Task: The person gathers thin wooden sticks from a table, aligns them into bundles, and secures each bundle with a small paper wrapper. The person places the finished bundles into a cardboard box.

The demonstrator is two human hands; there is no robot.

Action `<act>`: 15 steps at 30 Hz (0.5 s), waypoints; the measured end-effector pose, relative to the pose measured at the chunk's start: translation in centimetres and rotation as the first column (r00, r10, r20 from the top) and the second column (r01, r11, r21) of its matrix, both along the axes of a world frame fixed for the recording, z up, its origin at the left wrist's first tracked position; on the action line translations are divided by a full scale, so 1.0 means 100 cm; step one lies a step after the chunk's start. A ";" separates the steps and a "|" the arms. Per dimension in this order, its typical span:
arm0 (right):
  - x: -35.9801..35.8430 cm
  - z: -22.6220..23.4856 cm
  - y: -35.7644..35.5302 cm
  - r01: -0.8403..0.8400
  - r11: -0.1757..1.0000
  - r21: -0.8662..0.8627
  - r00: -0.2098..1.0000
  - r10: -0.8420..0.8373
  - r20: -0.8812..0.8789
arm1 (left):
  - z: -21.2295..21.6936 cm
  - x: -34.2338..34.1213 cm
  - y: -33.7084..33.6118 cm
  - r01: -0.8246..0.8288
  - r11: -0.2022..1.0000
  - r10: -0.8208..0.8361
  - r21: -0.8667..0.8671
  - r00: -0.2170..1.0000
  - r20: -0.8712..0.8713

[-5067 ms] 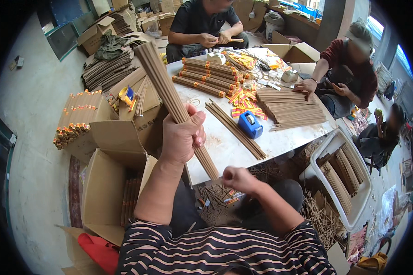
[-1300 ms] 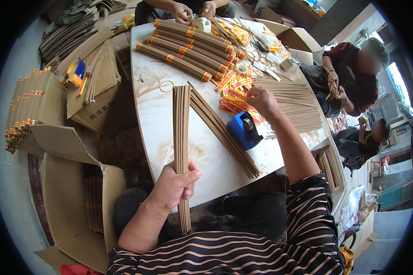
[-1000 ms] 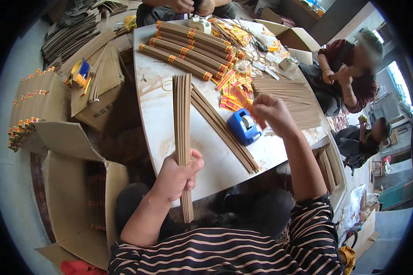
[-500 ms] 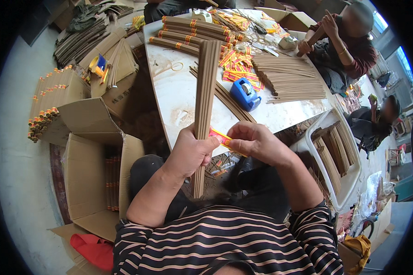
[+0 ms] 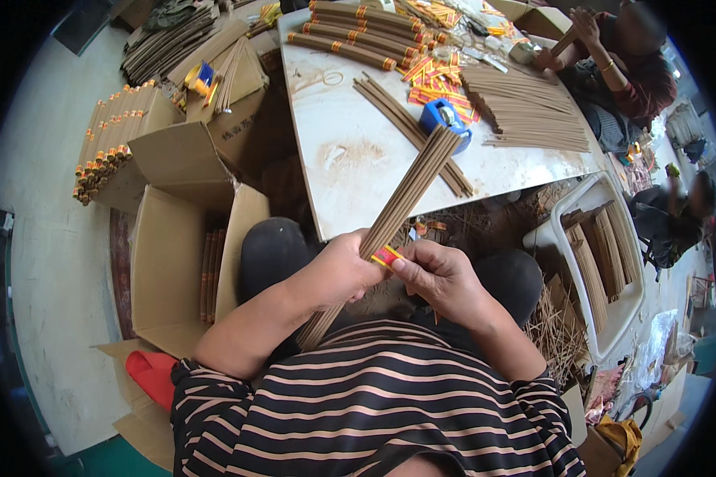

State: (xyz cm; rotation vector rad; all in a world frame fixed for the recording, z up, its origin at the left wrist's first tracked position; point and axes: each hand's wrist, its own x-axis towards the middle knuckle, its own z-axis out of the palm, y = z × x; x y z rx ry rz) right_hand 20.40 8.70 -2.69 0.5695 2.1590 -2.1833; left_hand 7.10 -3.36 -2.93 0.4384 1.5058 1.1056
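Observation:
My left hand [image 5: 344, 269] is closed around a bundle of brown incense sticks [image 5: 412, 184], which slants up to the right over the table's near edge. Between thumb and fingers, my right hand [image 5: 437, 278] pinches a red and yellow paper label [image 5: 386, 256] that lies against the bundle. Just beyond the bundle's upper end stands a blue tape dispenser [image 5: 445, 119] on the white table [image 5: 342, 171]. A few loose sticks [image 5: 402, 119] lie beside it. More red and yellow labels [image 5: 433, 79] are piled behind the dispenser.
Labelled bundles [image 5: 350, 48] lie at the table's back, loose sticks [image 5: 525, 111] at its right. An open cardboard box [image 5: 167, 262] stands left; a white bin [image 5: 597, 318] with sticks stands right. A co-worker [image 5: 632, 71] sits at the far right, more bundles [image 5: 107, 143] far left.
The stick bundle has tilted from upright to leaning right. My right hand has brought the label round against the bundle. The whole view has shifted.

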 end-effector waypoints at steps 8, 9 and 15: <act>0.003 -0.014 0.002 0.061 0.998 -0.008 0.996 -0.061 -0.063 | -0.009 0.005 -0.003 0.005 1.000 -0.005 0.005 0.998 0.057; 0.004 -0.012 0.005 0.110 0.992 -0.056 0.989 -0.115 -0.097 | -0.008 0.003 -0.003 0.001 1.000 -0.002 0.014 0.999 0.052; -0.016 -0.026 0.005 0.217 0.953 -0.211 0.886 -0.283 -0.368 | -0.008 0.014 0.006 0.037 0.994 -0.026 0.101 0.993 -0.112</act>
